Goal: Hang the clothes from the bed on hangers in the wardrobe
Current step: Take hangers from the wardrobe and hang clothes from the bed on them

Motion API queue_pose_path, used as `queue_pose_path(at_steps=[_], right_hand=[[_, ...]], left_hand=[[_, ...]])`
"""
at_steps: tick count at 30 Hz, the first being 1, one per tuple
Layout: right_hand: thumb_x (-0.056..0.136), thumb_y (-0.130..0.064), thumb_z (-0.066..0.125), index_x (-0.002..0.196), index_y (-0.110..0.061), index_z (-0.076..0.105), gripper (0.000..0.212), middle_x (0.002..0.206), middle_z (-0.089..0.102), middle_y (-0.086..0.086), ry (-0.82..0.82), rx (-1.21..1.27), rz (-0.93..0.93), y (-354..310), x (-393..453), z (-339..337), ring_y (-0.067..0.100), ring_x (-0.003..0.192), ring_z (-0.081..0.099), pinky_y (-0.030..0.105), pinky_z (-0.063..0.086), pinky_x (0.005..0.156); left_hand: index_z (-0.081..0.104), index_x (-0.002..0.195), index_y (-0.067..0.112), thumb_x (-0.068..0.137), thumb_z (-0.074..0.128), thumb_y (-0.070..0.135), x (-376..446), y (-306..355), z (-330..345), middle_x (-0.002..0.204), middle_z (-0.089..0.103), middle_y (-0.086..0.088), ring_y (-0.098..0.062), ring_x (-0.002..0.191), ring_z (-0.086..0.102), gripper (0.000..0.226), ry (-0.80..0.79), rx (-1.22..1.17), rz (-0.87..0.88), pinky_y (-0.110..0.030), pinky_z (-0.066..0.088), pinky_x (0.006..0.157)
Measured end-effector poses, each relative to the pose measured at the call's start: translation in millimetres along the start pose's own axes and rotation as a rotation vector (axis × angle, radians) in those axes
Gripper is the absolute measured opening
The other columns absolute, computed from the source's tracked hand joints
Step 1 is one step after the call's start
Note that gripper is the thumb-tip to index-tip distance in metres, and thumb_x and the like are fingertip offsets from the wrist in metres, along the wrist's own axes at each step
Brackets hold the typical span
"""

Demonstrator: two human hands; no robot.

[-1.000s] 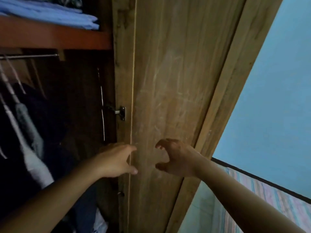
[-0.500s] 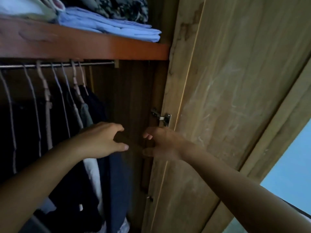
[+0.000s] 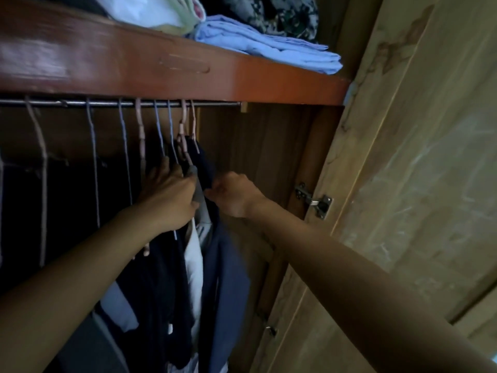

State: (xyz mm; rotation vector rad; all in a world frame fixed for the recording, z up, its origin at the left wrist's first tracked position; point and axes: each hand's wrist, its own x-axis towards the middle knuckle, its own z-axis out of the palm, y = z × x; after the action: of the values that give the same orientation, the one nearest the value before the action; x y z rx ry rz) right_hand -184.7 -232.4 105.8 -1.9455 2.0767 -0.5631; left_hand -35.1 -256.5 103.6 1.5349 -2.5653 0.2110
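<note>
Dim light falls on a scuffed pale wooden door (image 3: 419, 184), its metal hinge (image 3: 313, 200) beside a reddish shelf (image 3: 134, 68).

Dark, white and blue clothes (image 3: 226, 278) hang crowded on thin hangers (image 3: 158, 130) along the wardrobe's metal rail (image 3: 107, 103).

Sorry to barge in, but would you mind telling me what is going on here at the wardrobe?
A person is reaching into the open wardrobe with both hands. The left hand is among the hung clothes, its fingers curled by the grey neck of a hanger, and the right hand pinches a dark garment beside it. Several hangers hang on the rail under a shelf with folded clothes. The door stands open.
</note>
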Motion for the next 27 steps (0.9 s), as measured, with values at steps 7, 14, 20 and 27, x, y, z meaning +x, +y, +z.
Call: queue_pose_path(at_steps=[7,14,20,27], right_hand=[[0.097,-0.031,0.056,0.125,-0.003,0.059,0.040,0.123,0.062,0.020,0.055,0.004,0.096,-14,33,18,0.039,0.110,0.062,0.039,0.052,0.085],[0.098,-0.026,0.054,0.122,-0.002,0.059,0.034,0.122,0.063,0.019,0.204,-0.008,0.147,-13,45,26,0.039,0.112,0.061,0.038,0.049,0.085],[0.098,-0.023,0.052,0.116,0.001,0.061,0.031,0.120,0.063,0.024,0.302,-0.002,0.135,-6,40,20,0.044,0.110,0.061,0.041,0.050,0.085],[0.100,-0.028,0.048,0.110,-0.004,0.064,0.030,0.111,0.065,0.021,0.408,-0.028,0.091,16,30,-3,0.041,0.101,0.063,0.040,0.049,0.079]], left_hand=[[0.026,0.151,0.017,0.094,0.051,0.049,11,-10,8,0.153,0.028,-0.017,-0.041,0.148,0.003,0.070,0.005,-0.010,-0.013,-0.050,0.010,0.117],[0.026,0.151,0.019,0.093,0.052,0.050,14,-8,9,0.155,0.029,-0.015,-0.039,0.147,0.006,0.071,0.012,-0.072,0.000,-0.047,0.016,0.116],[0.029,0.148,0.013,0.094,0.050,0.050,14,-1,5,0.153,0.031,-0.017,-0.039,0.146,0.012,0.069,-0.009,-0.103,0.019,-0.044,0.019,0.115],[0.040,0.141,0.011,0.091,0.056,0.050,12,4,3,0.149,0.041,-0.013,-0.035,0.143,0.021,0.065,0.068,-0.192,0.021,-0.043,0.024,0.112]])
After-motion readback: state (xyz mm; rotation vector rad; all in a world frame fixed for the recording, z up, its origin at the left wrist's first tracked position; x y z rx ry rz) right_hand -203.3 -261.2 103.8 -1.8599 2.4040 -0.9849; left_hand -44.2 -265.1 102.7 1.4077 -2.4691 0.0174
